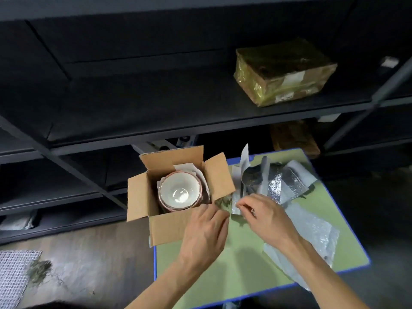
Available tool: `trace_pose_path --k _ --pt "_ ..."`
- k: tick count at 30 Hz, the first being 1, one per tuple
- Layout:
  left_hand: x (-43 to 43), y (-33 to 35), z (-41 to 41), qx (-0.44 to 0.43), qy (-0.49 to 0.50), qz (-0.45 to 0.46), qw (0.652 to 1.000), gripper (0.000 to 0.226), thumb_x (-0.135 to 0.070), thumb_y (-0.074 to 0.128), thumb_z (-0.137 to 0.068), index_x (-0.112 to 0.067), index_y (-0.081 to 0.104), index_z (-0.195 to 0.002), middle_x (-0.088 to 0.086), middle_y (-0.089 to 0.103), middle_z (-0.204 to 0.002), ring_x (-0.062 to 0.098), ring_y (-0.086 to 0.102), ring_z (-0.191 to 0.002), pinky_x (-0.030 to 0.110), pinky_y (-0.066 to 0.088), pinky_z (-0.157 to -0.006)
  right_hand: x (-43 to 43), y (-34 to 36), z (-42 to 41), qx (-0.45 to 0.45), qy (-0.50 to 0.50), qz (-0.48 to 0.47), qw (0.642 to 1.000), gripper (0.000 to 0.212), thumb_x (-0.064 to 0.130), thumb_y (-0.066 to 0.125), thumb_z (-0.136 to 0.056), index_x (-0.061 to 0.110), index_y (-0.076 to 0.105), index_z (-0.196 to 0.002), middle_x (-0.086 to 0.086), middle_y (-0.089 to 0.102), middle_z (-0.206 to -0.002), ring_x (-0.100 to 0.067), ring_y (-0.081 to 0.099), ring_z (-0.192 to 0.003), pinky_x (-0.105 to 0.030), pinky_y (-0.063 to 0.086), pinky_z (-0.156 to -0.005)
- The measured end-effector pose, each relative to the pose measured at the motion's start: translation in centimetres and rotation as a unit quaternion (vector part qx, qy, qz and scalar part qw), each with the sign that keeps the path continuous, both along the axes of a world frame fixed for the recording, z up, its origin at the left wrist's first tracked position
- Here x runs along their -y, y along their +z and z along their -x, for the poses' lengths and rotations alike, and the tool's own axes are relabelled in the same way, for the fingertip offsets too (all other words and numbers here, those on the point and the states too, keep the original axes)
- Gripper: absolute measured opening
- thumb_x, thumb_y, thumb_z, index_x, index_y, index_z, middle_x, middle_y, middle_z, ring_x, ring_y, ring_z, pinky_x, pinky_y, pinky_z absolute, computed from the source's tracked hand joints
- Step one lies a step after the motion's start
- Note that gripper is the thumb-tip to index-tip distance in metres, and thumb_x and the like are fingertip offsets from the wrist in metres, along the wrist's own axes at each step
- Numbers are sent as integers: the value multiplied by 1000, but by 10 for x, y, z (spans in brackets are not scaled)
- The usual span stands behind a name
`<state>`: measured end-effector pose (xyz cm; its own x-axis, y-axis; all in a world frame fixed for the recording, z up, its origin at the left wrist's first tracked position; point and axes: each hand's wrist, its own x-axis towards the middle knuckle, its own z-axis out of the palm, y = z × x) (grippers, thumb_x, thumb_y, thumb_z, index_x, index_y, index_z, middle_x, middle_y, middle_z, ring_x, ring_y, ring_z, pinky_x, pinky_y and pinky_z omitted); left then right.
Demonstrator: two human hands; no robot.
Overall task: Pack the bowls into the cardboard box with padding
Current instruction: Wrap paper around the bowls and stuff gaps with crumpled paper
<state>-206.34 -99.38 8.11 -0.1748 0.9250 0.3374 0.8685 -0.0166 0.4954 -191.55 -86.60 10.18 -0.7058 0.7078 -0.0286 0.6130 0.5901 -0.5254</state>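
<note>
An open cardboard box (142, 197) stands at the left edge of a green table (234, 270). Inside it sits a stack of pale bowls with pink rims (180, 191), with white padding paper (187, 167) behind them. My left hand (205, 230) rests on the box's near flap, fingers curled at its right corner. My right hand (265, 216) pinches the edge of a silver foil padding sheet (237, 207) just to the right of the box. More crumpled silver padding (276, 184) lies beyond it on the table.
Another padding sheet (312, 239) hangs over the table's right side under my right forearm. Dark metal shelving rises behind, with a taped brown parcel (283, 72) on a shelf. A checked cloth (13, 275) lies on the floor at the left.
</note>
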Motion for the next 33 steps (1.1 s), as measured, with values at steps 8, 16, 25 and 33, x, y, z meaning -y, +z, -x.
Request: trace_pose_path --k 8,16,25,33 --pt "-23 -31 -63 22 -74 104 992 16 -28 51 -99 -23 62 -109 -6 60 -93 16 56 -85 31 49 -73 -9 -46 -88 114 -56 55 990 21 29 50 -101 29 65 -116 14 64 -114 -11 55 -112 -33 49 -88" --pt "-65 -74 -102 -4 -78 297 952 41 -40 40 -102 -23 47 -139 0 55 -124 22 55 -111 34 46 -92 -21 -75 -171 209 -148 113 960 37 29 47 -101 25 52 -138 3 54 -134 -17 51 -124 -32 45 -95" --pt "-112 -102 -120 -3 -21 321 947 44 -39 49 -99 -16 43 -136 5 56 -123 27 56 -109 37 45 -89 -26 -92 -191 249 -198 140 938 55 34 52 -98 16 34 -147 -4 42 -142 -25 39 -132 -33 41 -99" --pt "-119 -93 -120 106 25 262 959 7 -14 56 -88 -20 54 -84 -2 63 -78 24 59 -72 39 49 -63 -27 -97 -192 227 -211 146 940 52 31 52 -99 17 34 -146 -3 42 -142 -23 38 -131 -33 44 -96"
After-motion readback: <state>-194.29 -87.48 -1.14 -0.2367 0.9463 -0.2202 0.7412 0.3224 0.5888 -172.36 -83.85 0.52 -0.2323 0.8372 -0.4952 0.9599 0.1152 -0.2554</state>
